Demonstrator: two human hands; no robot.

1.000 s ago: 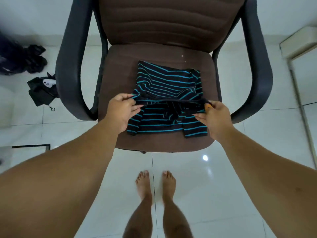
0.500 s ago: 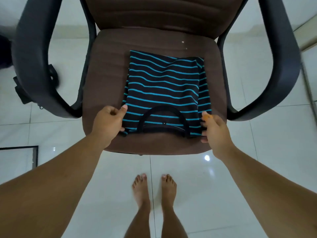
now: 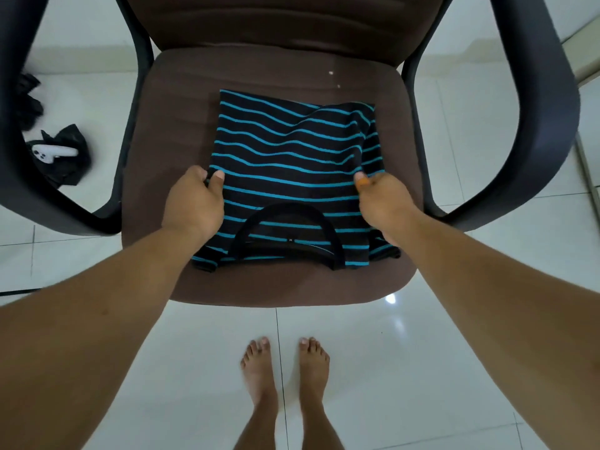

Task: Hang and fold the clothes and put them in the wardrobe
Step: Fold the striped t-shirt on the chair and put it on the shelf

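A black T-shirt with turquoise stripes (image 3: 289, 157) lies folded into a rectangle on the brown seat of an office chair (image 3: 181, 125), its black collar facing me near the seat's front edge. My left hand (image 3: 194, 199) pinches the shirt's left edge, thumb on top of the fabric. My right hand (image 3: 380, 199) grips the right edge, where the cloth is bunched and lifted a little towards the far right corner.
The chair's black armrests (image 3: 532, 125) curve round both sides of the seat. Dark crumpled clothes (image 3: 68, 157) with a small white device (image 3: 53, 154) lie on the white tiled floor at the left. My bare feet (image 3: 285, 368) stand in front of the chair.
The upper half of the shirt was folded down towards me, leaving the collar on top. Both hands then slid from the near corners up the side edges to the middle.
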